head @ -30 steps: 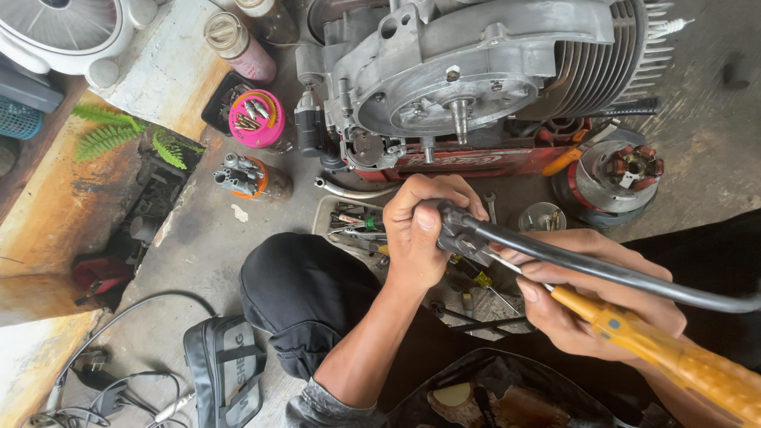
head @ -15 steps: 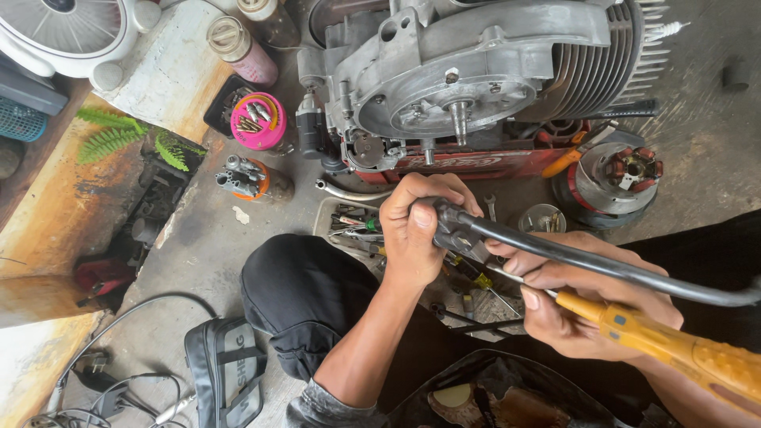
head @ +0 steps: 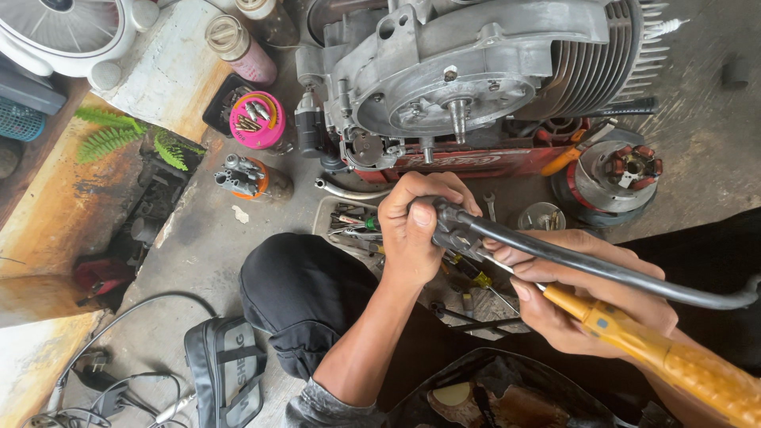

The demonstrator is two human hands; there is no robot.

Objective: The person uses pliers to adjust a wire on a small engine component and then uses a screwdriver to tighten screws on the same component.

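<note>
My right hand (head: pixel 590 305) grips a yellow iron (head: pixel 674 361); my left hand (head: pixel 416 230), fingers closed, clamps the black cable's (head: pixel 602 269) end above the tool tray (head: pixel 349 226), just before the engine (head: pixel 476 79). Slipping, the tip could burn my thumb.

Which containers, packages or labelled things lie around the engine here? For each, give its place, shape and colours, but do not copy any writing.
Pink round tub: left of the engine, open, holding small metal bits.
Pink-bodied bottle: top left, lying tilted, metal cap.
Red tray: under the engine, long, with pale lettering on its side.
Black pouch: bottom left on the floor, grey lettered band.
</note>
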